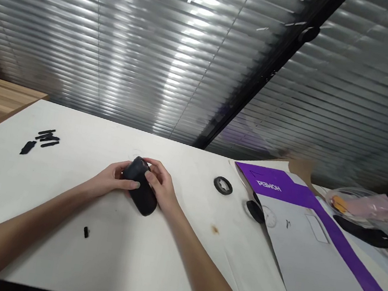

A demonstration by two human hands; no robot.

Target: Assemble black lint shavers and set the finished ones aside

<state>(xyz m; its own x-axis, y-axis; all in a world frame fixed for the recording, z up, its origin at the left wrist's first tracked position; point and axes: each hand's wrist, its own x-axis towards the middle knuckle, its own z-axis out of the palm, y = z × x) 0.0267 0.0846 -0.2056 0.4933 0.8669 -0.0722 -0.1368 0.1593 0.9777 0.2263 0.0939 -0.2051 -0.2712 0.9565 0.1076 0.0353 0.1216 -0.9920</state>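
Observation:
A smooth black oblong object [145, 198] with rounded ends is held just above or on the white table; I cannot tell which. My left hand [115, 178] grips its left side, thumb lying across the front. On the opposite side my right hand [161, 185] is closed round it, thumb pressed on the upper part. Its exact kind is not clear, and the fingers hide its far side. Closer to me lies a small black piece [86, 232], apart from both hands.
Several black strips [48, 137] and a wider black piece [28, 147] lie at left on the white table [80, 148]. A black ring [223, 185] is at right, near a purple-and-white box sheet [296, 238]. Blinds [139, 45] stand behind.

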